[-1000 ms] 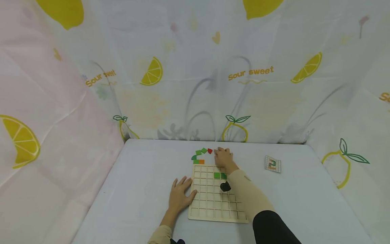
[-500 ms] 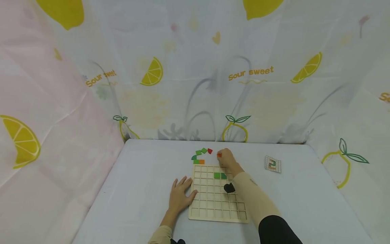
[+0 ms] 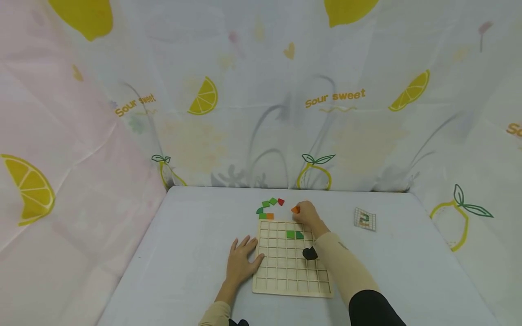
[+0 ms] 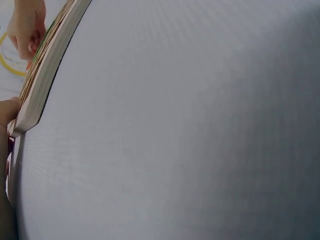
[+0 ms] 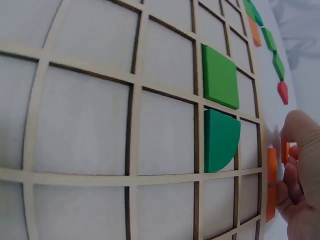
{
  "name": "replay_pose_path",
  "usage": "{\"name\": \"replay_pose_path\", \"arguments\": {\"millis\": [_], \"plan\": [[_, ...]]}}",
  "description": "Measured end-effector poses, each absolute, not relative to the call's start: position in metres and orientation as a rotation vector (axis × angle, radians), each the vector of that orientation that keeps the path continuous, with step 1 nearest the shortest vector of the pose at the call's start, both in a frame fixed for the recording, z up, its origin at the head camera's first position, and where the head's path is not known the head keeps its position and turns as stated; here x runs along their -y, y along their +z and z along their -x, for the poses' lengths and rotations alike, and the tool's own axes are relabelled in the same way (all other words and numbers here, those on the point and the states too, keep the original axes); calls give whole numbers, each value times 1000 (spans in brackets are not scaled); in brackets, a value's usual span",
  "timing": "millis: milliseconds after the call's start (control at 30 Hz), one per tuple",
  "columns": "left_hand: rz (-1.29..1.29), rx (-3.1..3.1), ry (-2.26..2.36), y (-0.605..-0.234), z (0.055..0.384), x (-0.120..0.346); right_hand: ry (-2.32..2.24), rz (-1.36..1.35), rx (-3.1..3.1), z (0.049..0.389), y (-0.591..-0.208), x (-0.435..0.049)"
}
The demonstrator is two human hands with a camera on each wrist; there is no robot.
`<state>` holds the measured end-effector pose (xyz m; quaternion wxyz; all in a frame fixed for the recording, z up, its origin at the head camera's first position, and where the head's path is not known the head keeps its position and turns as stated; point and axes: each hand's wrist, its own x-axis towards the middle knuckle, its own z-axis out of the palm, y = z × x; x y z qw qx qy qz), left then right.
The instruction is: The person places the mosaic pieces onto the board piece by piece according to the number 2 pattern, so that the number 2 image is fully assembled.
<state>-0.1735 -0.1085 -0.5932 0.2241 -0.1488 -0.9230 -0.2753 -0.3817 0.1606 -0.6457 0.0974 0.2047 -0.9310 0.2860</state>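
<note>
My right hand [image 3: 307, 214] pinches a small orange tile [image 3: 295, 209] between thumb and fingers, just beyond the wooden grid board's [image 3: 281, 273] far edge. In the right wrist view, a second orange piece [image 5: 271, 185] shows beside the board, partly behind the fingers. My left hand [image 3: 239, 262] lies with fingers spread along the board's left side, its thumb on the rim. Two tiles sit in neighbouring cells: a light green square [image 5: 220, 77] and a dark green quarter-circle [image 5: 220, 142].
Beyond the board lie loose tiles: a red piece [image 3: 281, 202], several green ones including a square [image 3: 273, 201], and an orange square [image 3: 270, 216]. A pattern card [image 3: 365, 219] lies to the right on the white table [image 3: 183, 253]. Patterned cloth [image 3: 253, 136] encloses the table's back and sides.
My right hand has taken up the orange tile in a pinch and drawn back slightly to the right. The left hand stays where it was on the board's side.
</note>
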Motion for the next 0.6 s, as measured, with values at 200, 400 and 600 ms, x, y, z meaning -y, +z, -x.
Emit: {"name": "replay_pose_path", "arguments": {"millis": [200, 400, 600], "plan": [[415, 2530, -741, -596, 174, 110, 1405, -466, 2710, 332, -576, -146], [412, 2541, -742, -594, 173, 110, 1266, -653, 2712, 278, -542, -117], [409, 2560, -757, -591, 174, 108, 930, -869, 2767, 257, -551, -105]]}}
